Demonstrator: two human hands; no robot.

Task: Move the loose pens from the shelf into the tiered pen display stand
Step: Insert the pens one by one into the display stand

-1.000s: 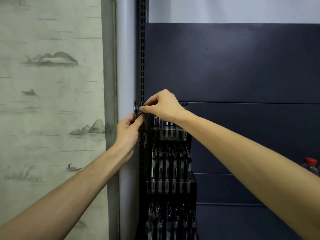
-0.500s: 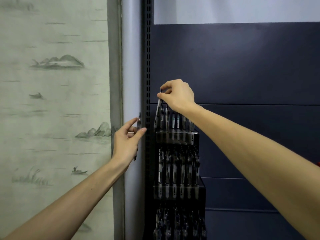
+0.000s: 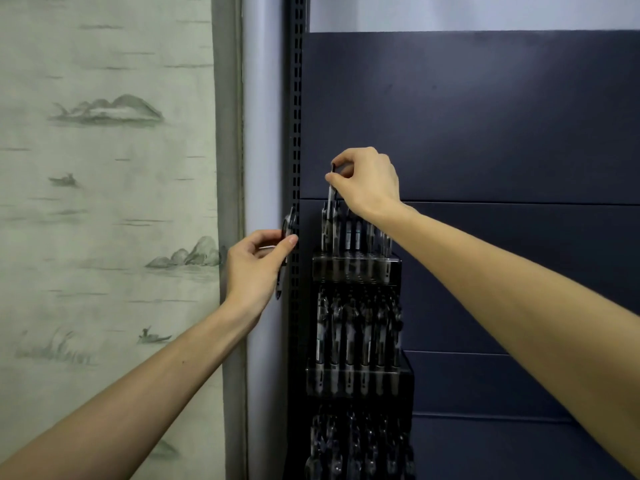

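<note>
At far left hangs a wall scroll [image 3: 104, 202] painted with misty hills, no part of the task; beside it we find the left hand [image 3: 254, 268], fingers curled round a small reserve of spare pens [image 3: 286, 237] held upright against the slotted upright [image 3: 296, 133] of the shelving, where half a second ago its fingers were spread wider; next comes the tiered pen display stand [image 3: 356, 268], its three visible tiers crowded with pens; above its top tier our right hand [image 3: 367, 181] pinches one pen [image 3: 331, 199] by the cap between thumb and fingertips, the barrel pointing down into the leftmost slots. A second ago both hands met at the upright, passing this pen across; it now hangs tip-first over the top tier, so we judge insertion nearly complete, with the left hand's stock next; the dark back panel [image 3: 485, 116] fills the right.
</note>
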